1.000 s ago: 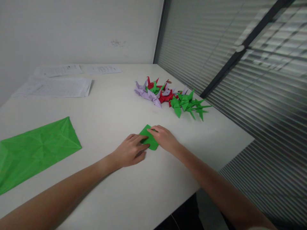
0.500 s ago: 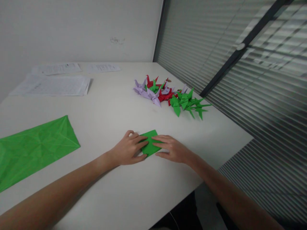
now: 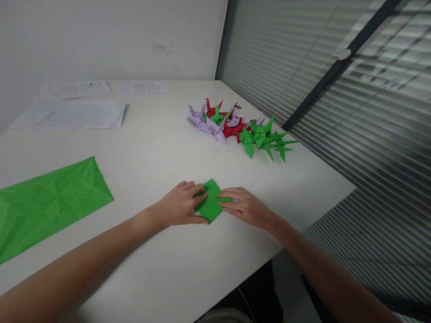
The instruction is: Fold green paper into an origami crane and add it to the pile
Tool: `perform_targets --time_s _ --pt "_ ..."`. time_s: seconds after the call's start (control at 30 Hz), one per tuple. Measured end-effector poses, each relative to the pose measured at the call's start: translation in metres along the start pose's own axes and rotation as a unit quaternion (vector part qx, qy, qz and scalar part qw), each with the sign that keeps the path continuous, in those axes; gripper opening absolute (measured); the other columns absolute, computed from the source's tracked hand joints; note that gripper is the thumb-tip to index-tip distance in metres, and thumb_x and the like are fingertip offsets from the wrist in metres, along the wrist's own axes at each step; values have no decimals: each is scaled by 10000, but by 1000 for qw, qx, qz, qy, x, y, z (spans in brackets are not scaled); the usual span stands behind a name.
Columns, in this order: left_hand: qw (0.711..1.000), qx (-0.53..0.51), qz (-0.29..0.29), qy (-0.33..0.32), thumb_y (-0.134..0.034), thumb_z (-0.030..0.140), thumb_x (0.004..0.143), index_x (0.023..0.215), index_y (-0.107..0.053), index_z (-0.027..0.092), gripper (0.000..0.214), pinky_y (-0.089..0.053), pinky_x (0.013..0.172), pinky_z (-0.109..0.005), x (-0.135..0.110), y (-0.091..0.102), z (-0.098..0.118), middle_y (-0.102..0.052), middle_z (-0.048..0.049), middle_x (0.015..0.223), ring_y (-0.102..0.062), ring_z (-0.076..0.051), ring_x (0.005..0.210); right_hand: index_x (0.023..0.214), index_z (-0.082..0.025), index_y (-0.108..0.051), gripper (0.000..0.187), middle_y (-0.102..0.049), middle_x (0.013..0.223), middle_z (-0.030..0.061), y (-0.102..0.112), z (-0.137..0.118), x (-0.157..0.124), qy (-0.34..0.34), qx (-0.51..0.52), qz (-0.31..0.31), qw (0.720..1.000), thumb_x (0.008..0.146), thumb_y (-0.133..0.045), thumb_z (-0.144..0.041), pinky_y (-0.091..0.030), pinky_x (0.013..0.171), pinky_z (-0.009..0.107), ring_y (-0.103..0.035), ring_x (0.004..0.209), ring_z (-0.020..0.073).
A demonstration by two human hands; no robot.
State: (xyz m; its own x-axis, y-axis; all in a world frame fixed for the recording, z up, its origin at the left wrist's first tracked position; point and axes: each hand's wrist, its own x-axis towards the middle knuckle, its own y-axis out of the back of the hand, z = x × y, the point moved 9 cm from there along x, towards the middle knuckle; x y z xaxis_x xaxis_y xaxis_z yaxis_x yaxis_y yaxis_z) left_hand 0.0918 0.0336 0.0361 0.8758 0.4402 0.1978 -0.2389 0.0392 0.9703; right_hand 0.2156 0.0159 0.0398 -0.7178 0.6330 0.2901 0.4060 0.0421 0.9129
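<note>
A small folded green paper point(image 3: 211, 204) lies flat on the white table point(image 3: 161, 157) near its front edge. My left hand point(image 3: 178, 207) rests on the paper's left side, fingers pressed down on it. My right hand point(image 3: 243, 207) lies on the paper's right side, its fingertips flat on the green surface. Both hands pin the paper against the table between them.
A large creased green sheet point(image 3: 47, 204) lies at the left. A heap of folded paper cranes point(image 3: 235, 130) in lilac, red and green sits at the back right. Printed white papers point(image 3: 70, 112) lie at the far left. The table's edge runs close on the right, by window blinds point(image 3: 353, 112).
The green paper has turned under my hands and now lies as a diamond. My right hand shifted from its far corner to its right side. My left hand barely moved.
</note>
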Motion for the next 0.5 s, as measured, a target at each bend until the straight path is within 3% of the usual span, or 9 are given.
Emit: perform_targets --time_s 0.3,0.43,0.5 --pt "996 70 12 -62 -359 618 955 1122 -627 110 598 -465 769 -392 1 0 8 -655 -143 1012 -622 -239 832 1120 -189 -702 235 -689 1213 111 1 3 -5 -19 34 5 999 927 -590 -266 -497 986 417 -618 1158 222" --pt "990 108 35 -84 -350 570 977 1096 -625 109 550 -453 743 -388 1 -2 12 -676 -132 961 -624 -226 770 1119 -183 -689 291 -708 1124 104 3 -5 5 -40 -3 -3 999 868 -668 -327 -484 928 450 -629 1086 250" --pt "991 106 38 -78 -358 543 986 1085 -628 120 512 -454 749 -386 0 -2 11 -679 -126 955 -623 -228 788 1069 -195 -701 222 -718 1061 85 2 -10 12 -35 -21 3 999 869 -660 -282 -467 923 444 -616 1096 252"
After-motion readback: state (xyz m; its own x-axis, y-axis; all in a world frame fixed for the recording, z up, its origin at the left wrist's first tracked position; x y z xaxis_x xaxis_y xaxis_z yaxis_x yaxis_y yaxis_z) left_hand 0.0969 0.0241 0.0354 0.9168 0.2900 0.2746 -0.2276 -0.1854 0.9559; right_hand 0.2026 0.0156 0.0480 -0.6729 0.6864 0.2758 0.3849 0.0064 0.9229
